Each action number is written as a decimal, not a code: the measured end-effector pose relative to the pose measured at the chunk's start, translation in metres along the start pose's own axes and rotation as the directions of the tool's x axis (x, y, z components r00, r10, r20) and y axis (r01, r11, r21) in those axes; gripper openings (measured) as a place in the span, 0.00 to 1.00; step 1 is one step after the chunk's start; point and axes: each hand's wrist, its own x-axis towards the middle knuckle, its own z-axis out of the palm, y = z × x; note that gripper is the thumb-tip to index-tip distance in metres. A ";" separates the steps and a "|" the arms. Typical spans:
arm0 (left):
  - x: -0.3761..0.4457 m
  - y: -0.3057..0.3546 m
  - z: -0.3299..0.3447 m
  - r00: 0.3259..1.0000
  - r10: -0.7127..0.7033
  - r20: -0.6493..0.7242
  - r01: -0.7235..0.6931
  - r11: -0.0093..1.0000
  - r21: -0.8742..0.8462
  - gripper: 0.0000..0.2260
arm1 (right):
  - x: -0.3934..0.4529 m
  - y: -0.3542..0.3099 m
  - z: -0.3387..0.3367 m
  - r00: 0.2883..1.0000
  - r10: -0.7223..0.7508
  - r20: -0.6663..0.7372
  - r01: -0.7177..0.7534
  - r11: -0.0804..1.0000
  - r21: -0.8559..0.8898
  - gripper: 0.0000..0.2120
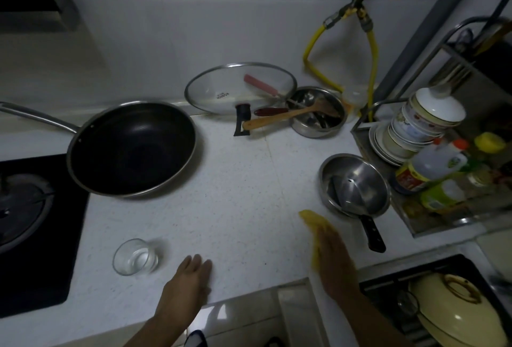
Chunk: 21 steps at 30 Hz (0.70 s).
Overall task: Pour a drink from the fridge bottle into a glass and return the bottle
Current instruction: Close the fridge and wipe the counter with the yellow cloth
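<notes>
A short clear glass [135, 257] stands on the white counter [235, 194] near its front edge, right of the stove. It looks to hold a little clear liquid. My left hand [191, 280] rests flat on the counter just right of the glass, fingers together, holding nothing. My right hand [333, 260] lies flat on a yellow cloth [314, 224] on the counter and is blurred by motion. No fridge bottle is in view.
A black wok [133, 148] overhangs the gas stove [30, 222] at the left. A glass lid [239, 89] and a steel bowl with utensils [317, 112] stand at the back. A steel pot lid [356, 184], a dish rack [415, 130] and the sink [443, 305] lie to the right.
</notes>
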 end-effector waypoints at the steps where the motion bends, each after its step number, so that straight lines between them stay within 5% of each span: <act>1: 0.001 0.000 0.000 1.000 -0.005 0.007 0.005 1.000 -0.012 0.16 | 0.001 0.009 -0.003 1.000 0.025 0.011 -0.025 1.000 -0.015 0.23; 7: 0.002 -0.003 -0.001 0.998 -0.043 0.044 0.044 0.999 -0.012 0.15 | -0.004 0.027 -0.001 0.968 0.249 -0.008 -0.249 0.968 -0.022 0.26; 11: 0.003 0.000 -0.009 0.996 -0.052 0.066 0.051 0.998 0.025 0.14 | -0.001 0.017 -0.011 0.945 0.307 0.115 -0.299 0.950 -0.087 0.26; 13: 0.007 0.003 -0.010 0.999 -0.024 0.049 0.022 0.999 0.039 0.12 | 0.003 0.011 -0.018 0.951 0.305 0.056 -0.303 0.952 -0.037 0.23; 16: 0.014 0.004 -0.015 0.999 0.010 0.032 -0.010 1.000 0.022 0.12 | 0.006 -0.014 -0.022 0.980 0.198 -0.025 -0.195 0.977 0.087 0.21; 21: 0.031 0.009 -0.014 0.995 0.097 -0.035 -0.095 0.994 0.054 0.18 | -0.006 -0.074 -0.026 0.936 -0.091 0.340 0.046 0.990 0.137 0.26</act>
